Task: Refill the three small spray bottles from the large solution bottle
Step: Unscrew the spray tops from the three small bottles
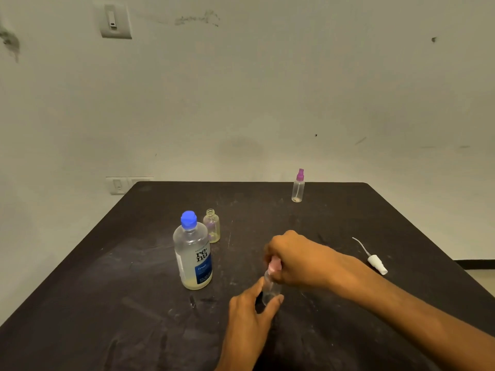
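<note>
between both hands (292, 259), small bottle (270, 286)

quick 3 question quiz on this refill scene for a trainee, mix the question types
1. True or false: the large solution bottle has its blue cap on.
2. Which small bottle stands open, with no sprayer? A) the one with the purple sprayer at the far edge B) the one beside the large bottle.
3. What do the hands hold? The left hand holds the ____ of a small clear bottle; the right hand grips its pink top.

Key: 1 true; 2 B; 3 body
</note>
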